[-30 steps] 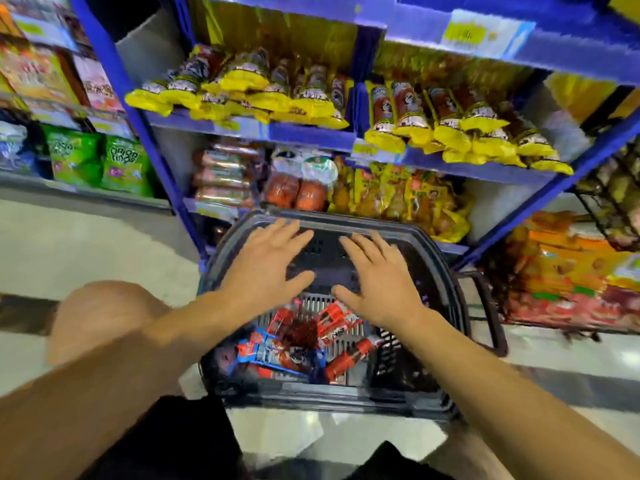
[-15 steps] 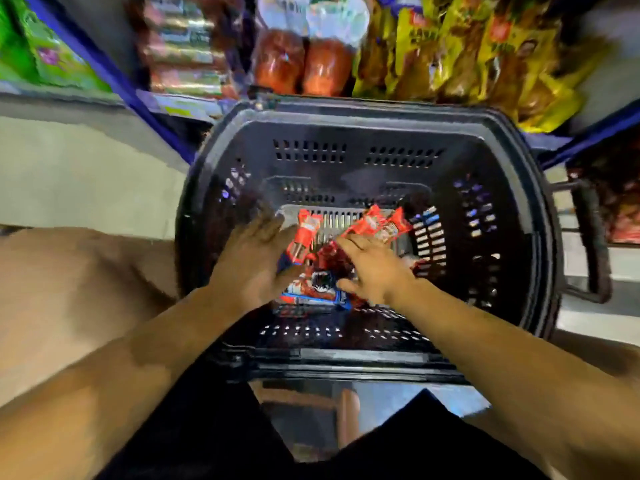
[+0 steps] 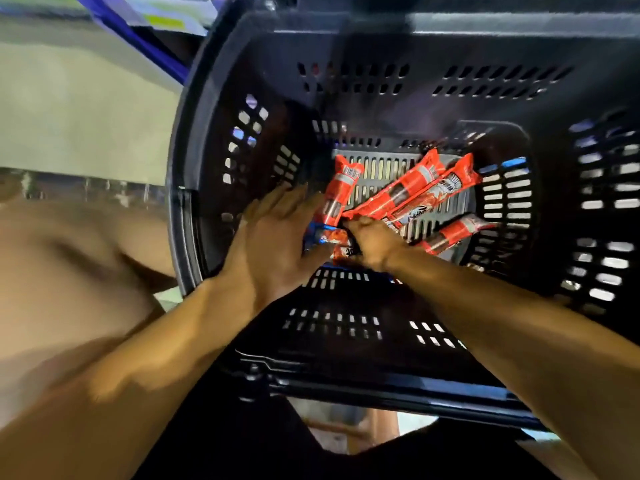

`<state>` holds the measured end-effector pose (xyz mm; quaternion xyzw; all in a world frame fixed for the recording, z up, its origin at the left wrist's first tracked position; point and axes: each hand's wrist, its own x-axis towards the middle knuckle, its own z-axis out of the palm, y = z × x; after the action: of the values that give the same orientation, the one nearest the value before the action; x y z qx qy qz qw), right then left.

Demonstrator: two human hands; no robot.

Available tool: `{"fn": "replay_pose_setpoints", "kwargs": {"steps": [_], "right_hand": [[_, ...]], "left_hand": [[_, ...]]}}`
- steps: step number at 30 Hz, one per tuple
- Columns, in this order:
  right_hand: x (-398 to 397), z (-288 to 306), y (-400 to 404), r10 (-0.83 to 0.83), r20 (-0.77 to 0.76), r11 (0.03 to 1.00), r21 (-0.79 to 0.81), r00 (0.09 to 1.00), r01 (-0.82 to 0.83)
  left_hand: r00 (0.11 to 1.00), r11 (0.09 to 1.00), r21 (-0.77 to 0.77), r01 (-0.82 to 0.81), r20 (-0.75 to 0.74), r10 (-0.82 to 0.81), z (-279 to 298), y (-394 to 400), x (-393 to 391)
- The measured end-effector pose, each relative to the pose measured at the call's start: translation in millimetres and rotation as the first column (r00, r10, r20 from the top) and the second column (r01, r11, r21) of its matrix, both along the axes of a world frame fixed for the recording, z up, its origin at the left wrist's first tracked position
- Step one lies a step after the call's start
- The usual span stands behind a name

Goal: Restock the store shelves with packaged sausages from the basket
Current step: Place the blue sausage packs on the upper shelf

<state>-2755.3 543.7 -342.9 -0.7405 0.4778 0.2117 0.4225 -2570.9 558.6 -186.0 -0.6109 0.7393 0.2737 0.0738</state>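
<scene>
At frame centre, inside the basket [image 3: 207,140], red sausages [image 3: 412,194] are grasped at their near ends by the right hand [image 3: 372,244], while the left hand [image 3: 273,237] is laid flat, fingers straight, beside them.

Camera view drops closer: basket [image 3: 194,188] now fills the frame, shelves almost out of view. Both hands go from hovering over the rim to deep inside. Right hand [image 3: 375,245] now grips the ends of two red sausage packs [image 3: 415,192], lifting them off the floor grid. Left hand [image 3: 273,244] now lies flat against another red pack [image 3: 341,188].
</scene>
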Motion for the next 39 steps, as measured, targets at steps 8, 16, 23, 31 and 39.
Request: {"fn": "replay_pose_setpoints", "kwargs": {"steps": [8,16,23,31,39], "right_hand": [[-10,-8,15,0.033,-0.058,0.999,-0.008,0.998,-0.033],[-20,12,3,0.034,0.021,0.995,-0.095,0.999,-0.032],[-42,49,-9,-0.423,0.156,0.886,-0.134,0.893,0.443],[-9,105,8,-0.401,0.374,0.8,-0.303,0.837,0.518],[-14,133,12,-0.424,0.458,0.82,-0.173,0.781,0.546]], "left_hand": [[0.994,0.998,-0.036,-0.058,-0.091,0.055,1,-1,-1],[0.981,0.994,-0.056,-0.096,-0.173,0.085,-4,-3,2],[0.887,0.933,0.095,-0.346,-0.292,0.359,-3,-8,-4],[0.386,0.604,0.465,-0.647,-0.484,0.785,-1,-16,-17],[0.157,0.588,0.518,-0.621,-0.653,0.741,17,-24,-24]]}}
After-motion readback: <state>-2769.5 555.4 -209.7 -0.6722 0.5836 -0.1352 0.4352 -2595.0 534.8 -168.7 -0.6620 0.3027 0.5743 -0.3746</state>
